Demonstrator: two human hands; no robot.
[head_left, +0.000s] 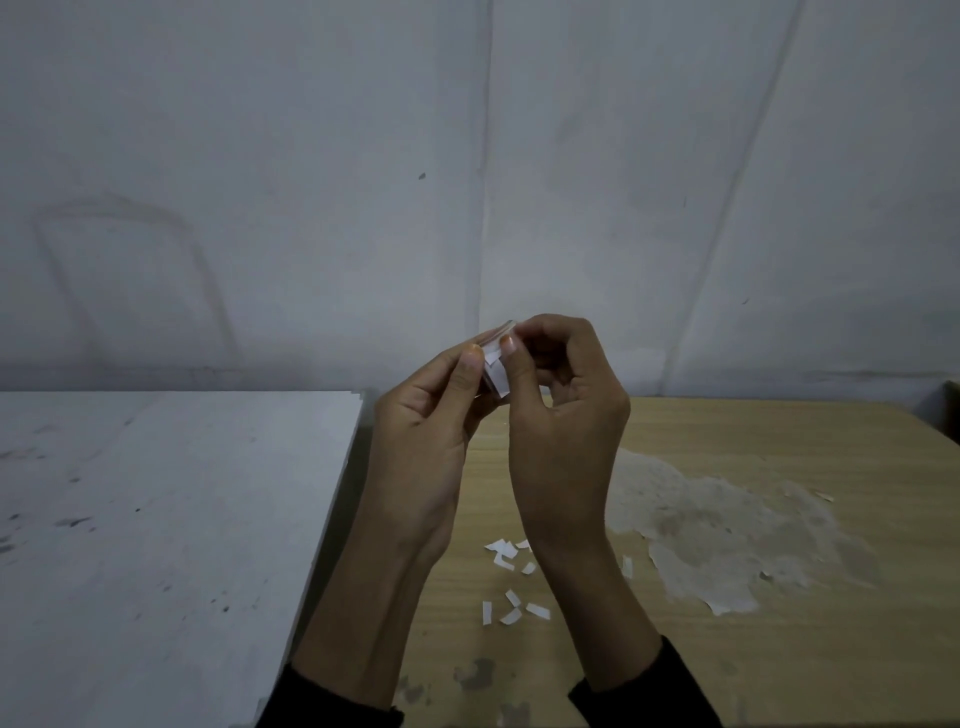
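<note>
Scraps (511, 582) of white paper lay scattered on the wooden table (779, 649) near the wrists. Farther, above the table, the left hand (426, 436) and right hand (561, 415) met with fingers curled, both thumbs and forefingers pinching a small white paper piece (494, 371). Fingers hid most of it; its shape was hard to make out.

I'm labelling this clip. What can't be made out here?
Head view, small white paper piece: mostly covered by thumbs of left hand and right hand; full shape unclear.
Head view, white paper scraps on light wooden table: right forearm overlaps some.
Head view, dark sleeves: cut off by bottom edge.
</note>
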